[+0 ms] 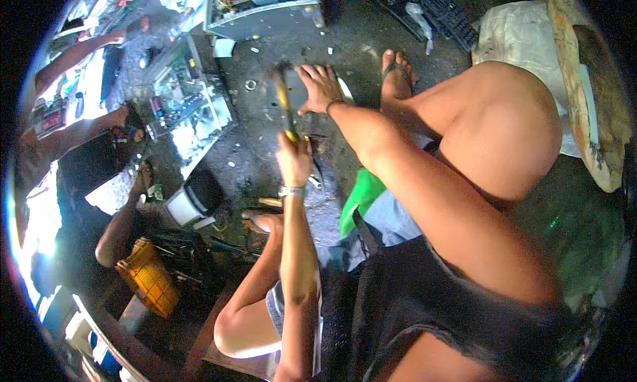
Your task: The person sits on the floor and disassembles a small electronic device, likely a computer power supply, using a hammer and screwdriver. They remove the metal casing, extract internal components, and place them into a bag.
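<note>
My left hand (294, 162), with a metal band at its wrist, is closed around the yellow-and-black handle of a hammer (284, 100). The hammer's head, smeared by motion, points away from me, just left of my right hand (319, 89). That right hand lies palm down near the floor with its fingers spread and its thumb toward the hammer. Partly under it is a dark, flat piece, its kind unclear. A pale strip (346, 90) shows by its right edge. Beside my left hand, a dark slender tool (318, 176) lies on the floor.
An opened computer case (222, 107) lies left, another case (265, 14) beyond. Keyboards (441, 14) sit at the far right, near a white sack (517, 40) and worn board (584, 97). A co-worker's hand (135, 123) is at left, above a yellow basket (149, 279). A metal ring (250, 85) lies on the floor.
</note>
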